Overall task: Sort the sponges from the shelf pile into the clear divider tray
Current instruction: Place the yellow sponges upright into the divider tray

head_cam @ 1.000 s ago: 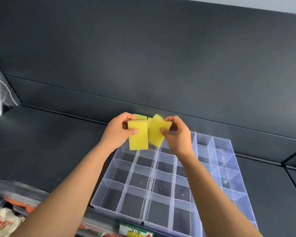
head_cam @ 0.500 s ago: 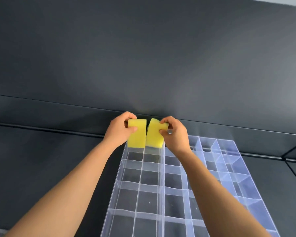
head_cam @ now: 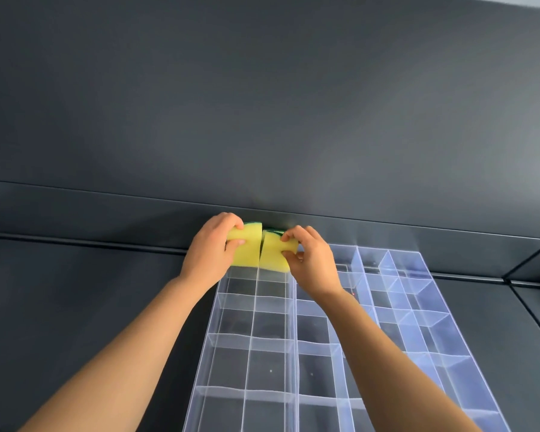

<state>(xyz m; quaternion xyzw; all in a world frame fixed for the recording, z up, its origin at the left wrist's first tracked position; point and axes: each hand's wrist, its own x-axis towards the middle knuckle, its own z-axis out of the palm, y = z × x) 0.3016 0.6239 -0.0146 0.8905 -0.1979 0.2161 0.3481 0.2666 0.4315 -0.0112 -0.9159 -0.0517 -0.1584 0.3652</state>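
Now, left hand (head_cam: 211, 247): grips the first sponge (head_cam: 247, 249), thumb across its yellow face, above the tray's far-left cells.
Right hand (head_cam: 312, 260): pinches the second sponge (head_cam: 273, 257), which touches the first edge to edge.
Clear divider tray (head_cam: 255, 307): lies on the dark shelf (head_cam: 75, 307); its visible cells hold nothing.
Risk: the soft foam may buckle on a divider wall, or both sponges may crowd into one cell because they are held so close together.

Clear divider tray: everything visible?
The clear divider tray looks like transparent plastic, a grid of rectangular compartments with upright walls, all visible ones empty. It lies flat on the dark shelf, its near end out of frame. Two yellow sponges, held by the left hand and right hand, sit at its far-left corner; contact unclear.
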